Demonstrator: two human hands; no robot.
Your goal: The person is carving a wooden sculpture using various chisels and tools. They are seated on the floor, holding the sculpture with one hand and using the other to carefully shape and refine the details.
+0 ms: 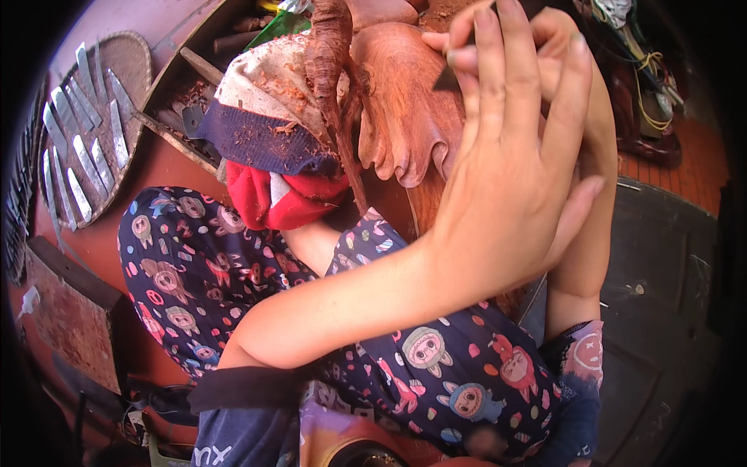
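My left hand (506, 163) is raised at the upper right, its back showing and its fingers stretched out. Behind it is my right hand (556, 35), mostly covered, with its visible fingers bent. A small dark flat piece (446, 80) sticks out by the fingertips; it seems pinched in the right hand, though the grip is partly hidden. Just left of the hands stands a smooth brown wood carving (408, 97) with flowing folds. Beside the carving rises a rough, twisted reddish-brown piece of wood (331, 70).
A round woven tray (140, 58) with several metal blades (85, 167) sits at the far left. A wooden box (183, 148) holds shavings. Dust-covered cloth (264, 101) and red cloth (284, 198) lie by my patterned trouser legs (467, 373). A dark panel (661, 311) is at right.
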